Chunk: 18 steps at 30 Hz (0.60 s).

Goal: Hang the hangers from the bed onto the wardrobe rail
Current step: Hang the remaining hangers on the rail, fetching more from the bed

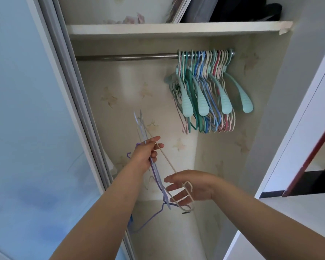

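Note:
My left hand (145,154) grips a small bunch of thin wire hangers (157,173), purple, blue and cream, in front of the open wardrobe. A cream hanger (167,163) from the bunch slants down to my right hand (191,186), whose fingers are spread and relaxed with the cream hook lying over them. Above, the metal rail (128,57) runs across the wardrobe. Several hangers (208,91) in teal, blue, pink and cream hang packed at its right end.
A white shelf (176,29) sits above the rail with dark folded items on it. A sliding mirror door (36,128) stands on the left. The wardrobe's right wall and a dark red-edged piece of furniture (308,166) are on the right.

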Tool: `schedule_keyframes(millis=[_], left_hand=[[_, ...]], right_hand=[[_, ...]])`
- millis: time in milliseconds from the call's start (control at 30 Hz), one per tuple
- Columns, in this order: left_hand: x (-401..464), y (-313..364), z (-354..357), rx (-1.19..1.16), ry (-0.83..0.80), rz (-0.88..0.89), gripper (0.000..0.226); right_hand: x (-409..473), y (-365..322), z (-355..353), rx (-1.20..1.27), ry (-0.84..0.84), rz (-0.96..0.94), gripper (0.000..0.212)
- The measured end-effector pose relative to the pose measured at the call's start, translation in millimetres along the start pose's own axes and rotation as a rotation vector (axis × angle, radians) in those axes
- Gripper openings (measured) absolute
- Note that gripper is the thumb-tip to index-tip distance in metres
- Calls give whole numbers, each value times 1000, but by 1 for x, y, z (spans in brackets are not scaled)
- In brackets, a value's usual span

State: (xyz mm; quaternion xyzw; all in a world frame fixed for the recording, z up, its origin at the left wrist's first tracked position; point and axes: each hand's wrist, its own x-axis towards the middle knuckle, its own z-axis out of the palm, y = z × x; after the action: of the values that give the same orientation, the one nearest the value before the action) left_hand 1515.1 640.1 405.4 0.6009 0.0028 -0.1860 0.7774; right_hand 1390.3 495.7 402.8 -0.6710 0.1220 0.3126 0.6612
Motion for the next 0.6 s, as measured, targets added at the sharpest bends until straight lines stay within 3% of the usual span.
schedule_keyframes(millis=[233, 433, 600], left_hand=[[12, -20, -23, 64, 167, 41, 33], [18, -31, -41, 33, 261, 14, 33], [22, -37, -36, 29, 362, -83, 15]], right_hand=[[-10, 9, -28, 257, -120, 33, 57], [-14, 19, -51, 514, -164, -140, 75], [-5, 25, -33, 491, -216, -239, 86]])
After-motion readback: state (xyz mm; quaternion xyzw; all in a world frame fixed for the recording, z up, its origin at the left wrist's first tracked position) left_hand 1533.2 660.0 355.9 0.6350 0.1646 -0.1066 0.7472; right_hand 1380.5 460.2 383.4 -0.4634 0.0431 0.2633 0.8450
